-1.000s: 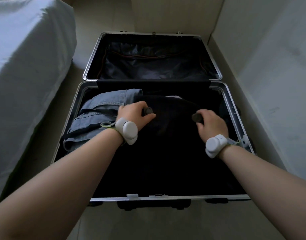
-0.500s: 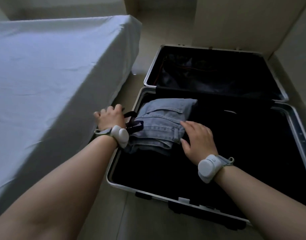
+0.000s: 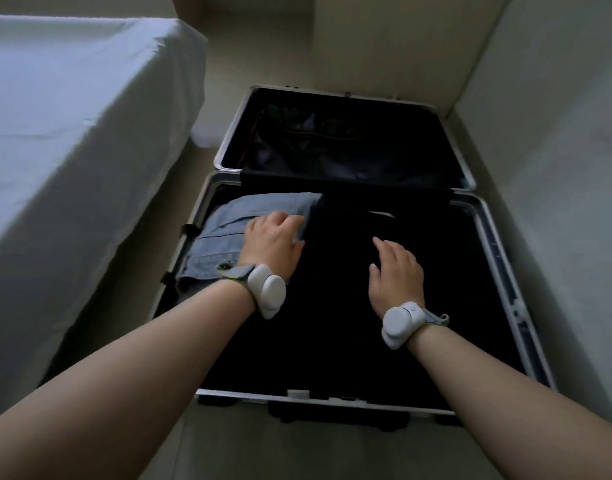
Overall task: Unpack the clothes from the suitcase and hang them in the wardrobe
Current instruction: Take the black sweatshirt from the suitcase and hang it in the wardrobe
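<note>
Right, the silver-framed suitcase lies wide open on the floor, both halves flat. The far half, at 12 o'clock, shows only its dark lining, crumpled, with a thin orange line running across it. The near half is the packed one. Folded denim sits in its 10 o'clock corner, tight against the left rim. Black clothing fills everything else, from the centre round to 6 o'clock. A pale sliver peeks out of that black pile up at 1 o'clock.

The left hand lies flat on the right edge of the denim, fingers stretched out and holding nothing, though they are blurred. The right hand rests palm down on the black clothing, fingers spread wide, nothing gripped. Both wrists carry white wrist units; the right one bears a tiny mark, too small to read.

Now the edges. A bed with a white sheet runs along at 9 o'clock, leaving just a narrow strip of floor beside the case's left rim. A pale wall closes in at 3 o'clock, again with only a slim strip. A beige panel stands just behind the far half. Bare floor lies at 6 o'clock, between the forearms.
</note>
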The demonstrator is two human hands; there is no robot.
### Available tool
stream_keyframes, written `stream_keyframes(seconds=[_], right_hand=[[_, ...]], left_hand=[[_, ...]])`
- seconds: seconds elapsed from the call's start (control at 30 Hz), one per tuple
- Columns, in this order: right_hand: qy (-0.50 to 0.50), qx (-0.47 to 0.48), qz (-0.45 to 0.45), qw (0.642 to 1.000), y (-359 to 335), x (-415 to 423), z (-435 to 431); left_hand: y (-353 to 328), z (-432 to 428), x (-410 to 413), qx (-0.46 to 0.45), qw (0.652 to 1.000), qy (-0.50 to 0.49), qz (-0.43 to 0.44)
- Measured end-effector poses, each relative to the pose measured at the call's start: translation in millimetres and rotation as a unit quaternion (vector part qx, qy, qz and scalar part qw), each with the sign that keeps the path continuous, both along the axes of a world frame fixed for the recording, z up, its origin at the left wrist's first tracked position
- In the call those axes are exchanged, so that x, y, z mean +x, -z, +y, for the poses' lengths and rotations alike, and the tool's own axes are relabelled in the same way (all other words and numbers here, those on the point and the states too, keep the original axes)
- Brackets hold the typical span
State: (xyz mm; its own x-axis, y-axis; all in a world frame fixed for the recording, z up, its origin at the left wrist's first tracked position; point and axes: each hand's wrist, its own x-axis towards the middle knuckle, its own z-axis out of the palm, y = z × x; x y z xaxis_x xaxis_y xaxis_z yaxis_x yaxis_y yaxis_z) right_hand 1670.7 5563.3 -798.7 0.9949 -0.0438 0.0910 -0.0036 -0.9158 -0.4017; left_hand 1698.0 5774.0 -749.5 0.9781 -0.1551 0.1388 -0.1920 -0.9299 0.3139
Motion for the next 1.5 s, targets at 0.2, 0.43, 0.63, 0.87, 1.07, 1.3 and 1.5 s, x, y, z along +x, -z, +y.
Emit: stream_keyframes(seconds=[0.2, 0.43, 0.63, 0.87, 1.07, 1.3, 1.5], right_hand=[[0.041, 0.039, 0.169, 0.984, 18, -18, -90], [0.044, 0.160, 0.209, 0.964, 27, -8, -76], [0.120, 0.213, 0.288, 0.926, 49, 2, -81], [0.258, 0.323, 0.366, 0.834, 64, 2, -105], [0.282, 0.502, 0.208, 0.791, 55, 1, -107], [0.111, 0.391, 0.022, 0.913, -4, -6, -80], [-0.090, 0.330, 0.022, 0.939, -89, -19, -48]], left_hand=[[22, -93, -8, 0.075, 0.988, 0.090, 0.098], [45, -91, -9, 0.081, 0.976, 0.073, 0.189], [47, -85, -12, 0.151, 0.947, 0.135, 0.248], [56, -82, -10, 0.152, 0.946, 0.151, 0.244], [62, -78, -6, 0.111, 0.952, 0.149, 0.242], [40, -90, 0, -0.039, 0.964, 0.053, 0.256], [-39, -120, -9, -0.577, 0.715, -0.151, 0.366]])
